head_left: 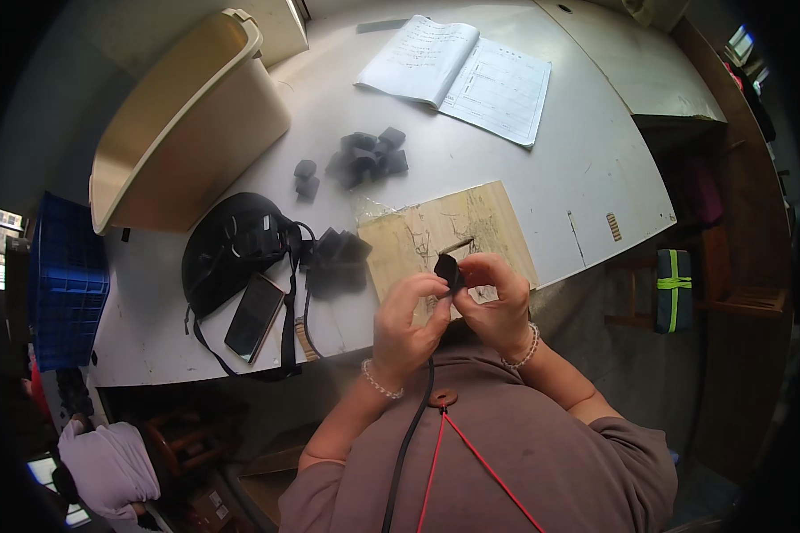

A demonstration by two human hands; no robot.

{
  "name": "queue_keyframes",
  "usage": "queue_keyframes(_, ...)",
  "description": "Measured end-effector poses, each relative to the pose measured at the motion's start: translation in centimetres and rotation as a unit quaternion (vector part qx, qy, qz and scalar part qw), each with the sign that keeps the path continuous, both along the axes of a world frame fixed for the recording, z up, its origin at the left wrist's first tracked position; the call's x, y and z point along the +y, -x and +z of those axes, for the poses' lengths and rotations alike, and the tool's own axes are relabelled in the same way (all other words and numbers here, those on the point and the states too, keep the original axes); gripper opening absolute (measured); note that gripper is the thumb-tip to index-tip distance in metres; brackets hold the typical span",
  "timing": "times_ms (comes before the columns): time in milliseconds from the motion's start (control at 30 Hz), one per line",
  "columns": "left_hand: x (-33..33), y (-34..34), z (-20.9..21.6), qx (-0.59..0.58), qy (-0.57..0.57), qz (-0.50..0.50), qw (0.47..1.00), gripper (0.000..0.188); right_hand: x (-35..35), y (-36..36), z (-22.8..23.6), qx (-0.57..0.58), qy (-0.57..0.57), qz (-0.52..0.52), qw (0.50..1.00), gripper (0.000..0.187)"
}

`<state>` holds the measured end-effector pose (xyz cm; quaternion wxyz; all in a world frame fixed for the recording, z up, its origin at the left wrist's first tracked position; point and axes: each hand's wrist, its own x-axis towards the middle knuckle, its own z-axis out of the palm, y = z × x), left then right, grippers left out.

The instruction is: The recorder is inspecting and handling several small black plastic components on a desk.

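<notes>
A: While both hands meet above the scored pale wooden board, what do they hold?

B: The left hand and right hand pinch one small black block-shaped part between closed fingertips, just over the board's near edge.

A: Step in hand?

B: Likely fitting or inspecting the part; precise finger alignment seems required.

A: Surroundings?

B: More small black parts lie further up the white table, well apart; a dark smartphone lies left.
</notes>
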<state>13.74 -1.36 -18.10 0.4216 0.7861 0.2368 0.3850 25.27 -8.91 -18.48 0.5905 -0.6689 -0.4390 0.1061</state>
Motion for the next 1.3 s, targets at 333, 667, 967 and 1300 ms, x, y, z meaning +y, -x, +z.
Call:
queue_keyframes(333, 1.8, 0.2, -0.4, 0.028, -0.074, 0.066, 0.995, 0.019, 0.1, -1.0, -0.1, -0.025, -0.004, 0.133, 0.991, 0.016)
queue_keyframes(667, 1.1, 0.2, -0.7, 0.002, 0.111, -0.009, 0.994, 0.011, -0.5, -1.2, -0.5, 0.476, 0.025, 0.309, 0.823, 0.011)
queue_keyframes(967, 1.6, 1.4, -1.5, -0.041, 0.395, -0.186, 0.899, 0.005, -0.3, -1.0, -0.6, 0.441, -0.048, 0.244, 0.862, 0.010)
queue_keyframes(1300, 0.5, 0.6, 0.3, 0.039, 0.289, -0.037, 0.956, 0.014, -1.0, -1.4, -0.5, 0.555, -0.009, 0.251, 0.793, 0.009)
